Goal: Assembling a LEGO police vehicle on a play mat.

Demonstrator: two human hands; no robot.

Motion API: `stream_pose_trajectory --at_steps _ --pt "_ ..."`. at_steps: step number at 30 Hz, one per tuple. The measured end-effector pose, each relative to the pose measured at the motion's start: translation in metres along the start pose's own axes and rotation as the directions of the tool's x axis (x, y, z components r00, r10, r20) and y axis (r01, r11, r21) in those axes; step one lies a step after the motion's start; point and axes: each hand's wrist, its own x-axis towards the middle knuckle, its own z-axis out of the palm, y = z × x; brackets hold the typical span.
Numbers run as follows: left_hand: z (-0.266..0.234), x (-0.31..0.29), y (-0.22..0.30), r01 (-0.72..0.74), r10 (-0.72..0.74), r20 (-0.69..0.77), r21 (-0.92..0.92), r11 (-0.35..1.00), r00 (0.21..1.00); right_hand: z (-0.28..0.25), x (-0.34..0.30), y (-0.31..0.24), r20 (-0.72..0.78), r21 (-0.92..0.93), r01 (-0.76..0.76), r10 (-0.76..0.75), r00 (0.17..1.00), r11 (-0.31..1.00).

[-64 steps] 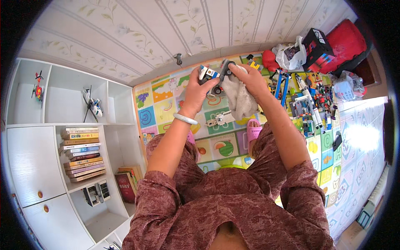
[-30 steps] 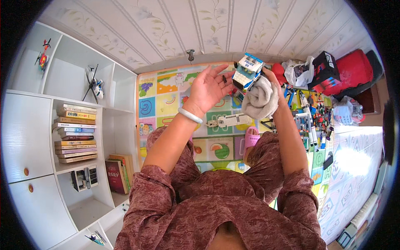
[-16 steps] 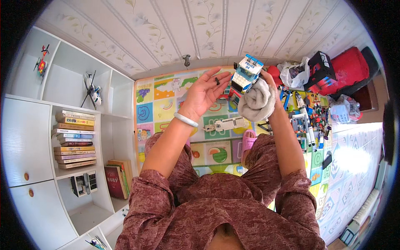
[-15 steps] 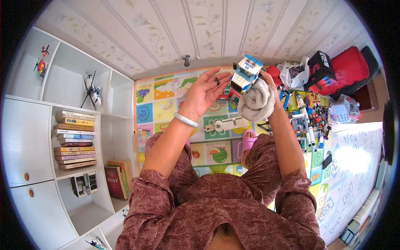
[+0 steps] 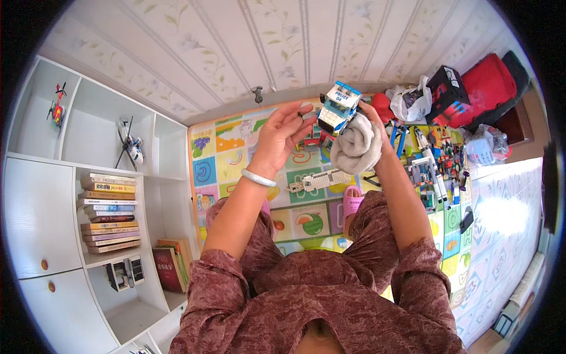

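My right hand [image 5: 375, 118] is closed around a white and blue toy brick truck [image 5: 338, 109], its cab raised toward the far wall. A rolled grey cloth [image 5: 356, 144] lies against the same palm, just below the truck. To the left, my left hand [image 5: 283, 133] is held up with loosely curled fingers apart, close to the truck but not touching it. A small dark band or piece [image 5: 301, 115] sits at its fingers; I cannot tell which it is. Beneath the hands, a long white and grey brick build [image 5: 318, 180] lies on the mat near a red brick part [image 5: 326, 140].
Several loose bricks [image 5: 451, 156] are piled on the patterned mat [image 5: 259, 224] at right. Behind them are a white plastic bag [image 5: 413, 100], a black box [image 5: 446, 94] and a red bag [image 5: 489, 82]. A white shelf unit [image 5: 88, 162] with books [image 5: 109, 206] stands left.
The toy truck and the cloth have shifted slightly left with my right hand. My left hand has turned a little and its fingers are more curled. The whole view has tilted slightly.
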Motion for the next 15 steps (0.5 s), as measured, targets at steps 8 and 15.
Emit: stream_pose_trajectory --at_steps 8,15 --pt "-0.003 0.003 0.002 0.011 -0.008 0.048 -0.059 0.998 0.999 -0.011 0.009 -0.001 -0.032 0.056 -0.054 0.056 0.998 0.997" --pt "-0.004 0.004 0.001 0.004 0.000 0.049 -0.069 0.998 0.999 -0.011 0.007 -0.001 0.017 0.045 -0.036 0.036 0.999 0.998"
